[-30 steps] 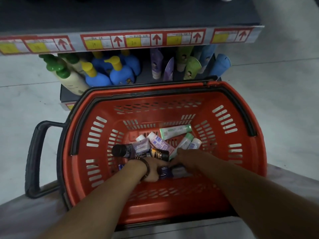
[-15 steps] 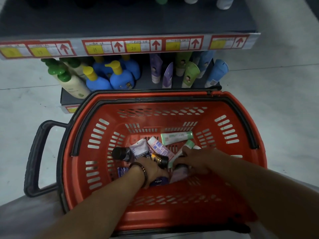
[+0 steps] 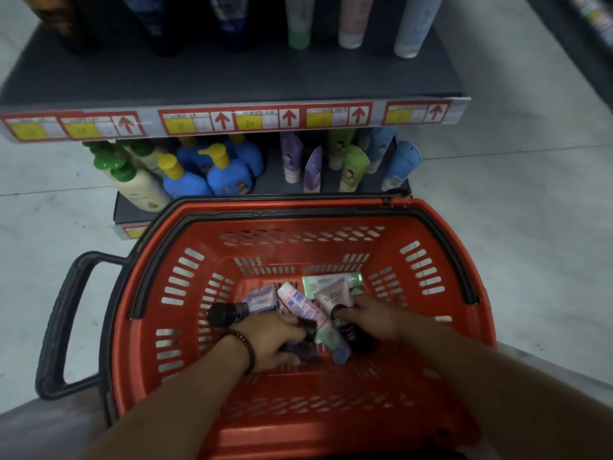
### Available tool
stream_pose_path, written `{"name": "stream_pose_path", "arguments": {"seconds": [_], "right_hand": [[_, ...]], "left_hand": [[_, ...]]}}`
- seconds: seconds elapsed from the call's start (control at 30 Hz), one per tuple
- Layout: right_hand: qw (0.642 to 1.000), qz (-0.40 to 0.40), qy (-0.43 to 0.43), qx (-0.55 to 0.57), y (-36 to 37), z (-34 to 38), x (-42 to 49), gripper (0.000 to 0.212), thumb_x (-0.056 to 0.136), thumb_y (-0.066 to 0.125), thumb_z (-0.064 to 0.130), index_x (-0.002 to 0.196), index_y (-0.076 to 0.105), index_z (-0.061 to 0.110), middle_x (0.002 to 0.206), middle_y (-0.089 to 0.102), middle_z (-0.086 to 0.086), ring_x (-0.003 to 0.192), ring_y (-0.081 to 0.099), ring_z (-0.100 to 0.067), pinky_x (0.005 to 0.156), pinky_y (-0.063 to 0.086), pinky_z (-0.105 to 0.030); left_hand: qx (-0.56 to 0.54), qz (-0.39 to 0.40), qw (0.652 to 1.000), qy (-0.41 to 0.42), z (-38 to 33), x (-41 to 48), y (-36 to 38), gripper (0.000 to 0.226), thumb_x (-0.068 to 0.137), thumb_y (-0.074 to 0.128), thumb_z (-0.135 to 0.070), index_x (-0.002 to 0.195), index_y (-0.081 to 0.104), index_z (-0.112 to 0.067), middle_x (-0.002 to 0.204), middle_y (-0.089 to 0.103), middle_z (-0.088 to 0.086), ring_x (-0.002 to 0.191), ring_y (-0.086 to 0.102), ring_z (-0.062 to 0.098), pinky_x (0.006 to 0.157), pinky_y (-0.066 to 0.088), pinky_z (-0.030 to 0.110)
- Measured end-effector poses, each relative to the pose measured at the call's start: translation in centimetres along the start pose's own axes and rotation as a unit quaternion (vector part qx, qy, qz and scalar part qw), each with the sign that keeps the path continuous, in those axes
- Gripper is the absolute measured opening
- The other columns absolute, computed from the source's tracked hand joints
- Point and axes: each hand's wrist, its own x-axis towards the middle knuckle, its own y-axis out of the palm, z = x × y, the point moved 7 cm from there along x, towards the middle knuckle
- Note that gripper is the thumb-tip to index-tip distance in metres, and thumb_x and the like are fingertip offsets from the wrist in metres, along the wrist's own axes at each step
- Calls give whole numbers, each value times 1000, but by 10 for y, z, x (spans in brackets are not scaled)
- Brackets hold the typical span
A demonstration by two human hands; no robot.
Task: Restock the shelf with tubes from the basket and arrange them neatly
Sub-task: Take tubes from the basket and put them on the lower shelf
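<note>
Basket [image 3: 441, 229] blocks lower shelf [image 3: 270, 182] — left hand [image 3: 272, 340] grips dark tube [image 3: 310, 332], right hand [image 3: 374, 318] grips beige tube [image 3: 333, 297].

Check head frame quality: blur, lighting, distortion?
Head view: dim overall, dark upper grey shelf; standing tubes at the top edge smeared by blur; wide-angle slightly bows the red-and-yellow price strip; red slotted plastic basket and the beige tube the right hand pinches are sharp.

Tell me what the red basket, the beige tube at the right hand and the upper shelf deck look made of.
Basket: rigid moulded plastic, semi-gloss red, judging by its slotted walls. Beige tube: soft plastic, matte printed skin, flat crimped end, dark cap. Upper shelf deck: probably painted metal, dull dark grey; the look leaves it open.
</note>
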Motion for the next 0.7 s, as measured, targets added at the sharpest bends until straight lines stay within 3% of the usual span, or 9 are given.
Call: {"name": "stream_pose_path", "arguments": {"seconds": [0.07,0.17,0.3,0.37,0.43,0.5,0.57,0.63,0.7], "right_hand": [[997,-7,0,78,1,1,2,13,108,66,33,116,76,32,121,83,1,110,79,-19,109,59,-49],[987,-19,9,162,-1,5,0,13,104,70,19,113,79,22,112,85,-9,103,82,-28,104,63,-51],[964,-43,10,261,-9,24,-14,10,104,67,10,108,76,7,117,77,-34,90,74,-39,72,63,-35],[948,-50,9,314,-11,32,-23,20,107,64,17,108,76,2,119,75,-37,90,71,-40,75,58,-36],[930,-50,27,363,-9,40,-33,41,109,60,37,112,79,1,118,78,-29,92,74,-37,84,59,-39],[920,-49,22,388,-6,51,-40,58,109,51,52,126,79,3,126,78,-28,105,75,-42,97,58,-49],[906,-44,2,420,-4,67,-48,60,111,46,52,134,75,5,131,76,-29,105,72,-40,94,56,-50],[898,-38,-33,436,-1,90,-63,51,113,52,48,127,76,5,114,80,-22,94,73,-34,85,58,-45],[895,-31,-82,436,1,114,-77,40,109,65,40,118,77,3,100,75,-19,85,72,-30,76,59,-40]], "left_hand": [[-36,-15,999,-8,-5,4,-4,31,95,66,-62,115,65,-38,120,65,-18,115,63,13,99,58,41],[-248,-33,965,-82,2,1,-12,19,96,74,-49,108,71,-35,103,76,-12,97,73,13,93,62,45],[-480,-112,860,-131,10,-18,-36,20,98,83,-17,114,73,-25,100,83,-9,92,78,13,94,65,44],[-599,-149,773,-147,7,-30,-51,24,100,79,-7,122,72,-13,113,84,11,92,80,21,80,67,41],[-659,-175,715,-155,2,-43,-67,23,102,78,-13,124,74,-13,117,82,21,85,77,25,68,61,35],[-705,-190,670,-138,-6,-57,-89,26,101,78,-22,126,77,-17,114,81,20,84,76,27,75,62,39],[-745,-207,626,-106,-17,-67,-111,28,98,78,-29,124,80,-19,112,79,20,86,74,30,84,60,45],[-752,-230,608,-113,-27,-80,-132,27,100,73,-40,120,81,-23,103,78,17,82,73,30,82,60,44],[-733,-252,618,-128,-36,-94,-151,40,101,74,-54,126,74,-24,106,80,14,81,76,30,77,62,44]]}}
